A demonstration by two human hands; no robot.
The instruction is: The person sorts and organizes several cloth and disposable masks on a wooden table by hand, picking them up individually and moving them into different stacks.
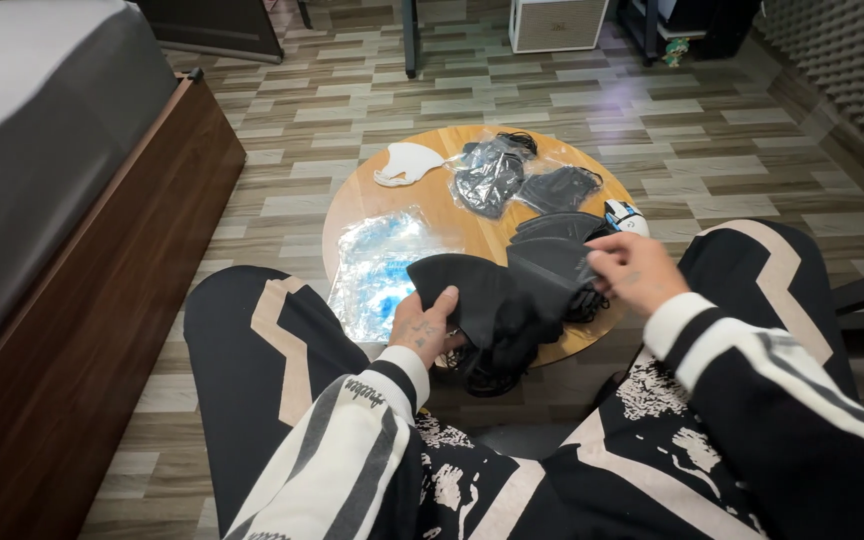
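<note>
My left hand (422, 328) and right hand (635, 270) pinch a bunch of black face masks (512, 290) — soft, light, floppy — best gripped at the folded edges.

- Wood-look plank floor (652, 130) in mixed browns and greys.
- Bed (42, 130) with wooden frame, left.
- Small round wooden table (392, 200), centre.
- White cabinet (557, 22) beyond.

masks (512, 285) black | single mask (407, 163) white | table (472, 232) light wood | sleeves (352, 440) black-white striped
</note>
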